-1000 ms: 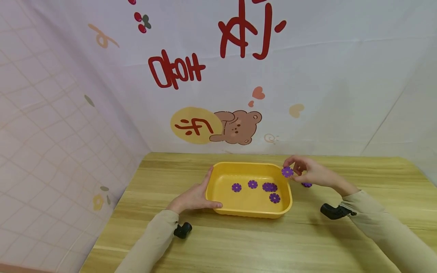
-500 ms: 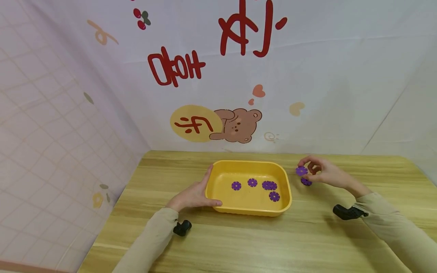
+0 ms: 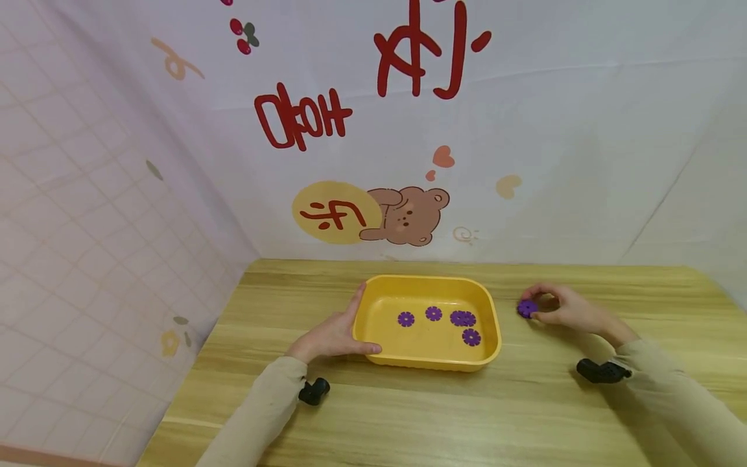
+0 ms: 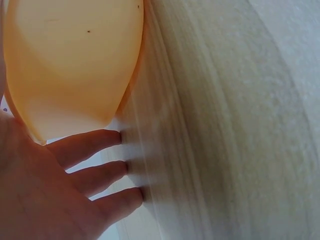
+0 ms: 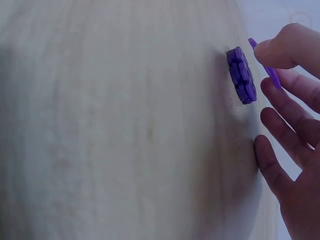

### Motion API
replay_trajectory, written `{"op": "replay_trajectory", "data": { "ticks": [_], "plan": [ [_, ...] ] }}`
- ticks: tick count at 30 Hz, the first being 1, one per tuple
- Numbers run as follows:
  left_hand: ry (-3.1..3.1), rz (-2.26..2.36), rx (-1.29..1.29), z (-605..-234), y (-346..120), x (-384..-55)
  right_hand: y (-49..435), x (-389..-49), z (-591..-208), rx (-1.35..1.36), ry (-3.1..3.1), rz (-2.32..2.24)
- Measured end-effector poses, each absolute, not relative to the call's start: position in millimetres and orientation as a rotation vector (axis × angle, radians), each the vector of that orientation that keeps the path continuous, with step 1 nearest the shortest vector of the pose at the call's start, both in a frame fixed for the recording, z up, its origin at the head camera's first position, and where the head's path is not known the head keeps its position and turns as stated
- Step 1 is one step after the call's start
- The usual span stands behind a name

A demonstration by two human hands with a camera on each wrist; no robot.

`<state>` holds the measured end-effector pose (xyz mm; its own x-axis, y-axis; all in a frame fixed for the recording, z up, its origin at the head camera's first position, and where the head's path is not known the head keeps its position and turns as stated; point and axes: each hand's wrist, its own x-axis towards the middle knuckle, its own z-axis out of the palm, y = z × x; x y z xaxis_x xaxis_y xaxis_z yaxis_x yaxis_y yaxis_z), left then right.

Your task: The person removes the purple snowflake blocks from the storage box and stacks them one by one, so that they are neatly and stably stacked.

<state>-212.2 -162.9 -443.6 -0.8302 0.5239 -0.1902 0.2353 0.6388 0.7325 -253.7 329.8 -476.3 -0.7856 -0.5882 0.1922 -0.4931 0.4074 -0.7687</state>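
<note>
Pinching one purple disc (image 5: pixel 273 77) between thumb and finger, the right hand (image 3: pixel 574 312) hung just above a matching stack (image 5: pixel 241 76) on the desk (image 3: pixel 408 418). Looked a thin hold: a slip of the thumb could drop the disc, and a low knuckle could knock the stack over. Left of that, the yellow tray (image 3: pixel 426 366) held more discs (image 3: pixel 434 314), two overlapping; the left hand (image 3: pixel 329 336) gripped its end, and a hard push there might slide it.

pass: tabletop (image 3: pixel 509 344) between tray (image 3: pixel 428 365) and right fingers (image 5: pixel 290 107) | block: tray's right wall (image 3: pixel 495 324) | left end: left fingers (image 4: pixel 100 177)
</note>
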Motion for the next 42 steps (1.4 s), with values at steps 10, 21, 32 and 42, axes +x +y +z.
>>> {"op": "replay_trajectory", "data": {
  "ticks": [10, 21, 32, 42],
  "plan": [
    [2.469, 1.04, 0.596, -443, -163, -212, 331, -255, -483, -0.928, 2.556, -1.378],
    [2.46, 1.045, 0.586, -442, -162, -211, 334, -255, -486, -0.97, 2.578, -1.363],
    [2.446, 1.058, 0.581, -444, -162, -211, 334, -253, -489, -1.027, 2.595, -1.357],
    [2.447, 1.059, 0.585, -445, -162, -211, 336, -252, -489, -0.994, 2.588, -1.384]
  ]
}}
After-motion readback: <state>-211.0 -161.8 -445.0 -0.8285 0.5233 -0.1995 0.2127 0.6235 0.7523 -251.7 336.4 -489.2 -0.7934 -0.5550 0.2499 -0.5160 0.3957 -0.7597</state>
